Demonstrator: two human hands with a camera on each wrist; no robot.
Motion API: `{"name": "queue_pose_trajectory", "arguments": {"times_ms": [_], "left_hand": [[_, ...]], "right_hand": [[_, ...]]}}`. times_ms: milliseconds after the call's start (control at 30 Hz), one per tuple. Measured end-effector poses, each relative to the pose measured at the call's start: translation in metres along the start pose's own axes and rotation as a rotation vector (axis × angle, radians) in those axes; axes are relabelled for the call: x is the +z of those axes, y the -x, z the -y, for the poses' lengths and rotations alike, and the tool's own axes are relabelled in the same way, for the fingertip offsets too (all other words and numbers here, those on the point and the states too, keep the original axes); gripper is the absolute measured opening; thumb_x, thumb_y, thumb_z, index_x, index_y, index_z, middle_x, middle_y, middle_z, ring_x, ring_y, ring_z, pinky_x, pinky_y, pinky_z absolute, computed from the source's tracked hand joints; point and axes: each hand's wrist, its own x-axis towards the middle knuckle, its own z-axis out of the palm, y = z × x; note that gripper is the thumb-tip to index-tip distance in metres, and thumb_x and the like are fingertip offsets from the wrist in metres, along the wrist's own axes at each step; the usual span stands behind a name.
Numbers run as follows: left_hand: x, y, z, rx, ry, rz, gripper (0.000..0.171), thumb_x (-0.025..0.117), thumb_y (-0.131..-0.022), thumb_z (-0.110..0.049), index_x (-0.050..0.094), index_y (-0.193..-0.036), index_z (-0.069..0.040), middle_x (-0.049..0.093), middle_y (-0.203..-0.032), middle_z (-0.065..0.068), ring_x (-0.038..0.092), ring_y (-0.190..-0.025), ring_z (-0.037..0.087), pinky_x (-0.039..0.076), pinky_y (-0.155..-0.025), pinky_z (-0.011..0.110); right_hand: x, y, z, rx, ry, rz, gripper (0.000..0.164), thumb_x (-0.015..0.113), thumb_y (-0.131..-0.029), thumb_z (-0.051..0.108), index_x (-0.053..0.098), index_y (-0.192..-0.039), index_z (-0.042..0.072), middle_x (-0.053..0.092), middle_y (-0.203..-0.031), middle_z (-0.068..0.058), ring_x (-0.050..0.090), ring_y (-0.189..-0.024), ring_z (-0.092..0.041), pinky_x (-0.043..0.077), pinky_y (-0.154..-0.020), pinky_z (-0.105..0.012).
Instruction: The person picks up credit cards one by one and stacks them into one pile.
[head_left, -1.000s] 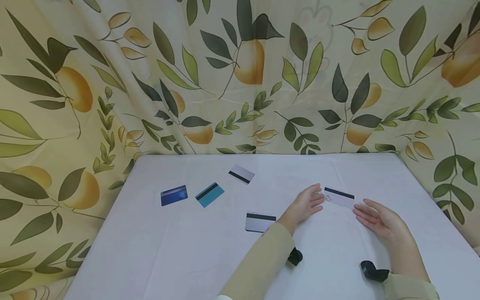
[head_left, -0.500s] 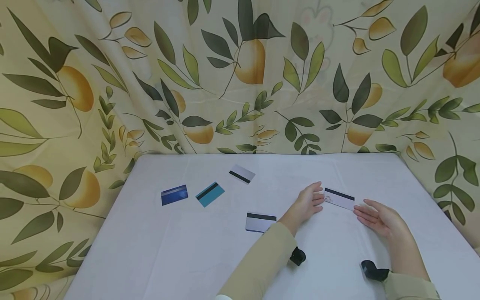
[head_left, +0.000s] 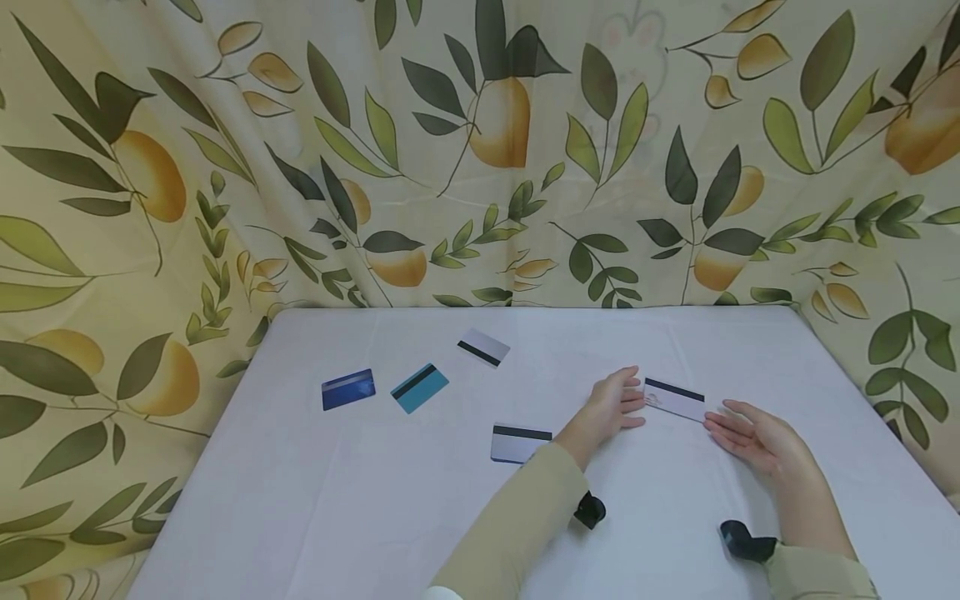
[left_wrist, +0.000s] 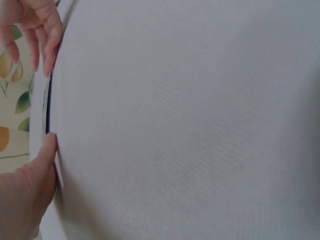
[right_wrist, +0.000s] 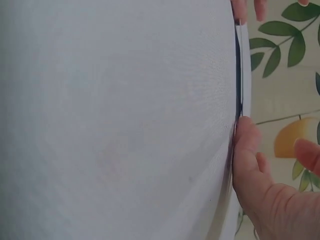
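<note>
A pale card with a dark magnetic stripe (head_left: 674, 399) lies on the white-covered table, between my two hands. My left hand (head_left: 609, 410) touches its left short end with the fingertips, fingers extended. At the opposite end, the fingers of my right hand (head_left: 759, 437) meet the card's edge, also fairly straight. Both wrist views show the card nearly edge-on as a thin dark-and-light strip (left_wrist: 47, 107), with fingertips at each end. To the left of my left forearm lies another pale striped card (head_left: 519, 444), its lower right corner hidden by the sleeve; blue shows along its bottom edge.
Farther left lie a dark blue card (head_left: 348, 390), a teal card with a black stripe (head_left: 420, 388) and a pale striped card (head_left: 483, 347). A leaf-and-fruit patterned curtain (head_left: 480, 225) hangs behind the table (head_left: 300, 517). Black devices (head_left: 748, 543) sit at both wrists.
Both hands and the card between them have shifted slightly left and a touch nearer. The other cards stay where they were.
</note>
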Motion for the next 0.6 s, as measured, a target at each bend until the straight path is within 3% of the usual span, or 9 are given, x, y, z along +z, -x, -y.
{"name": "queue_pose_trajectory", "arguments": {"times_ms": [133,267,600], "left_hand": [[0.0,0.001,-0.003,-0.015,-0.003,-0.04,0.043,0.057,-0.087,-0.03,0.058,-0.109,0.007,0.059,-0.104,0.025,0.057,-0.102,0.037,0.044,-0.088,0.057],[-0.002,0.0,-0.004,-0.032,-0.021,-0.072,0.043,0.056,-0.087,-0.028,0.058,-0.108,0.009,0.061,-0.099,0.024,0.06,-0.097,0.035,0.047,-0.087,0.053],[-0.011,0.003,-0.009,-0.091,-0.062,-0.079,0.038,0.057,-0.088,-0.023,0.058,-0.102,0.012,0.061,-0.09,0.022,0.062,-0.089,0.032,0.051,-0.084,0.046]], "right_hand": [[0.001,0.001,0.0,0.019,-0.015,0.023,0.008,0.057,-0.09,0.02,0.057,-0.089,0.012,0.068,-0.078,-0.012,0.067,-0.077,-0.024,0.054,-0.08,-0.035],[0.004,0.003,0.001,0.041,0.005,0.031,0.025,0.052,-0.092,0.019,0.066,-0.073,0.012,0.068,-0.078,-0.012,0.067,-0.077,-0.023,0.054,-0.079,-0.033],[0.007,0.006,-0.005,0.021,0.131,0.07,0.026,0.047,-0.094,0.018,0.066,-0.078,0.012,0.068,-0.082,-0.007,0.067,-0.08,-0.02,0.054,-0.08,-0.033]]}}
